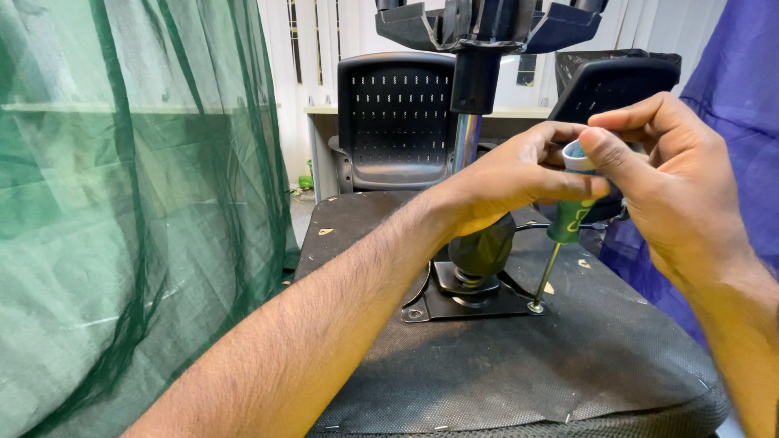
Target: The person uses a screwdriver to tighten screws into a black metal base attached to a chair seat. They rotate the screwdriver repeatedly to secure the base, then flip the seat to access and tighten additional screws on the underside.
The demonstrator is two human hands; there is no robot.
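An upturned chair seat [568, 365] lies below your hands, green netting [122, 203] to their left. Your left hand [511, 174] and right hand [673, 186] both grip the screwdriver [565, 223] between them.

the left hand [511, 174] and right hand [673, 182] hide most of the screwdriver [568, 223] handle, the chair base [487, 20] is cut off by the top edge, and the screw head is too small to tell.

Two bare, hairy forearms, no sleeves, unadorned fingers [568, 186]
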